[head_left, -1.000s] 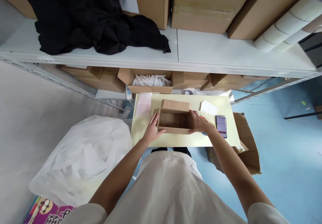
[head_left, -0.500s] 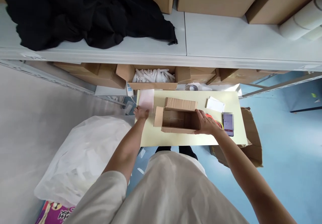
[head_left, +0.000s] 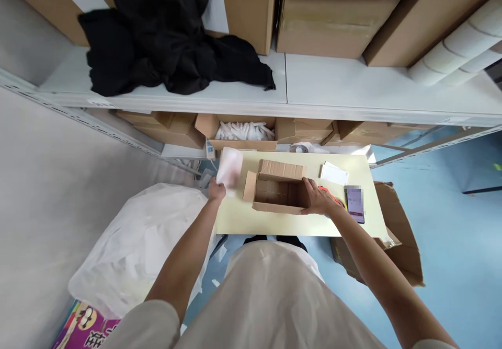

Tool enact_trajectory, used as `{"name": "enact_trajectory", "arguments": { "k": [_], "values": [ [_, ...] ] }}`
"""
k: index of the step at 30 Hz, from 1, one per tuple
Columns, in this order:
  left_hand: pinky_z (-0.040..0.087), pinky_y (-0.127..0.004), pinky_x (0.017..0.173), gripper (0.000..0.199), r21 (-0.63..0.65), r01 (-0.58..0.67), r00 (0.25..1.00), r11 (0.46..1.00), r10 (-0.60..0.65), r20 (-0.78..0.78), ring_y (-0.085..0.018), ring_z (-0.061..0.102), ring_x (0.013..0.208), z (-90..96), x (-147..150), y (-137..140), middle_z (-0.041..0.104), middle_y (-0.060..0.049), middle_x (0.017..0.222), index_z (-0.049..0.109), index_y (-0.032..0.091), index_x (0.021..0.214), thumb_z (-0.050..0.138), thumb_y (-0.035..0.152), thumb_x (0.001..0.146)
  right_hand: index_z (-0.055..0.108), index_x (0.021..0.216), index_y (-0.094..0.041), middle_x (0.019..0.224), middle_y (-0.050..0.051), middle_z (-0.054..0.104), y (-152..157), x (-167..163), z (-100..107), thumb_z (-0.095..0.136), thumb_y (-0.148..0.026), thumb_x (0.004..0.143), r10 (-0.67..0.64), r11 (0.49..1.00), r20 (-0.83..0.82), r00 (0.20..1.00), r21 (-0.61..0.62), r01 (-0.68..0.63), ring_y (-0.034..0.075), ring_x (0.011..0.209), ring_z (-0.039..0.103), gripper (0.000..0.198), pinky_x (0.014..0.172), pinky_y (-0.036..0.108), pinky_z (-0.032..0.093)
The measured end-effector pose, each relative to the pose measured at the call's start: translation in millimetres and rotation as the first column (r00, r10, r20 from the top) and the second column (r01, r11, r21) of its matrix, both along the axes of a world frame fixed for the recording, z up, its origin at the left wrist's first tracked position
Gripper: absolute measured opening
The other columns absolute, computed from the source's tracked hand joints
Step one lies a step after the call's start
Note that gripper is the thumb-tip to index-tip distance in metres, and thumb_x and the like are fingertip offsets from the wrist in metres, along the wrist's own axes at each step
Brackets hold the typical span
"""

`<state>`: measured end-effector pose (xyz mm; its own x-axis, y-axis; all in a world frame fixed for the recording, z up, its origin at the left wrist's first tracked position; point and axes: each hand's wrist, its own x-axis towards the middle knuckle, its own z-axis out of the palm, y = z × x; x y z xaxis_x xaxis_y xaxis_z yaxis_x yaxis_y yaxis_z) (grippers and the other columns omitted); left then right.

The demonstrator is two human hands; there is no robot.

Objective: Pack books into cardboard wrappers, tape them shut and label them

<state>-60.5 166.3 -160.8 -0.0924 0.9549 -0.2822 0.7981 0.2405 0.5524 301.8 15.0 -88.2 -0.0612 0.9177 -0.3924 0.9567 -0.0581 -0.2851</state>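
Brown cardboard forms the open box [head_left: 274,190] lying between the two hands, on the middle of a pale yellow table [head_left: 254,226]. Its far flap [head_left: 282,169] and left flap [head_left: 250,185] are folded outward. The right hand [head_left: 317,198] holds the box's right end, fingers over the far edge and thumb toward the near side. The left hand [head_left: 216,189], apart from the box, pinches the near-left corner of a pinkish-white sheet [head_left: 230,165], which is partly raised over the table's left end, just beside the left flap.

Partly hidden behind the right hand are orange and yellow rings [head_left: 340,201]; next to them lies a phone [head_left: 355,204], with white cards [head_left: 334,173] farther back. Past the table's far edge, a carton [head_left: 243,144] holds white pieces [head_left: 245,131]. Above it, black cloth [head_left: 164,51] lies on a grey shelf [head_left: 329,85]. A bulging white bag [head_left: 149,234] sits left of the table, and an opened carton on the floor [head_left: 403,239] to its right.
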Motion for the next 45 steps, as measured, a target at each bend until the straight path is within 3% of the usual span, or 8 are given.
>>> {"name": "enact_trajectory", "arguments": {
  "k": [6, 12, 23, 30, 34, 38, 42, 45],
  "values": [
    [0.048, -0.036, 0.090, 0.038, 0.298, 0.090, 0.996, 0.950, -0.095, 0.002, -0.026, 0.061, 0.101, 93.2, -19, -12, 0.064, -0.012, 0.107, 0.050, 0.013, 0.120, 0.043, 0.020, 0.084, 0.000, 0.150, -0.027, 0.145, 0.019, 0.031, -2, 0, -1, 0.076, -0.055, 0.057, 0.005, 0.999, -0.034, 0.999, 0.032, -0.004, 0.039, 0.109, 0.057, 0.123, 0.086, 0.045, 0.044],
    [0.045, -0.034, 0.092, 0.035, 0.410, 0.508, 0.837, 0.757, -0.546, -0.028, -0.023, 0.060, 0.103, 149.3, 64, -17, 0.065, -0.008, 0.109, 0.056, 0.016, 0.115, 0.041, 0.013, 0.084, 0.002, 0.149, -0.028, 0.149, 0.018, 0.025, -3, -1, 2, 0.079, -0.055, 0.053, -0.019, 0.999, -0.062, 0.998, 0.024, 0.021, 0.037, 0.116, 0.054, 0.126, 0.087, 0.042, 0.045],
    [0.049, -0.035, 0.082, 0.043, -0.017, 0.695, 0.712, 0.719, -0.691, -0.125, -0.027, 0.064, 0.097, 95.7, 122, -31, 0.071, -0.008, 0.095, 0.065, 0.020, 0.105, 0.050, 0.000, 0.070, 0.002, 0.149, -0.027, 0.149, 0.017, 0.026, -5, 4, 1, 0.084, -0.050, 0.046, -0.055, 0.998, -0.167, 0.984, 0.032, 0.061, 0.037, 0.122, 0.048, 0.134, 0.095, 0.046, 0.041],
    [0.034, -0.043, 0.108, 0.049, 0.168, 0.706, 0.707, 0.688, -0.697, -0.120, -0.027, 0.044, 0.131, 84.8, 117, -67, 0.050, -0.012, 0.139, 0.054, 0.023, 0.124, 0.055, 0.010, 0.077, -0.002, 0.150, -0.026, 0.151, 0.018, 0.024, -6, 5, -7, 0.084, -0.051, 0.044, -0.061, 0.997, -0.176, 0.983, 0.036, 0.068, 0.036, 0.131, 0.040, 0.139, 0.100, 0.046, 0.038],
    [0.020, -0.055, 0.113, 0.067, 0.409, 0.434, 0.896, 0.803, -0.431, -0.105, -0.033, 0.019, 0.143, 75.5, 81, -85, 0.026, -0.018, 0.153, 0.033, 0.015, 0.141, 0.058, 0.031, 0.081, -0.002, 0.151, -0.025, 0.152, 0.019, 0.023, -4, 5, -7, 0.084, -0.050, 0.045, -0.051, 0.998, -0.152, 0.987, 0.032, 0.057, 0.037, 0.132, 0.038, 0.139, 0.103, 0.048, 0.035],
    [0.040, -0.044, 0.105, 0.077, 0.209, 0.335, 0.888, 0.919, -0.382, 0.255, -0.030, 0.045, 0.130, 55.9, 56, -84, 0.044, -0.022, 0.141, 0.027, 0.010, 0.143, 0.056, 0.046, 0.081, 0.004, 0.151, -0.024, 0.152, 0.019, 0.024, -1, 13, -5, 0.084, -0.050, 0.047, -0.042, 0.998, -0.118, 0.992, 0.036, 0.046, 0.040, 0.136, 0.031, 0.134, 0.106, 0.054, 0.030],
    [0.039, -0.041, 0.106, 0.073, 0.283, 0.500, 0.738, 0.819, -0.574, 0.355, -0.026, 0.045, 0.130, 48.3, 55, -81, 0.045, -0.018, 0.142, 0.032, 0.012, 0.143, 0.050, 0.051, 0.084, 0.010, 0.151, -0.023, 0.153, 0.016, 0.025, -12, 31, -5, 0.064, -0.057, 0.073, -0.238, 0.951, -0.299, 0.924, 0.120, 0.284, 0.031, 0.138, 0.031, 0.101, 0.109, 0.046, 0.032],
    [0.028, -0.044, 0.113, 0.096, 0.286, 0.697, 0.628, 0.657, -0.752, 0.199, -0.031, 0.026, 0.141, 51.7, 52, -80, 0.026, -0.022, 0.152, 0.026, 0.007, 0.146, 0.058, 0.062, 0.074, 0.012, 0.151, -0.023, 0.149, 0.015, 0.035, -38, 35, -13, 0.036, -0.057, 0.090, -0.428, 0.846, -0.518, 0.741, 0.057, 0.529, 0.027, 0.130, 0.045, 0.073, 0.102, 0.046, 0.041]
  ]
}}
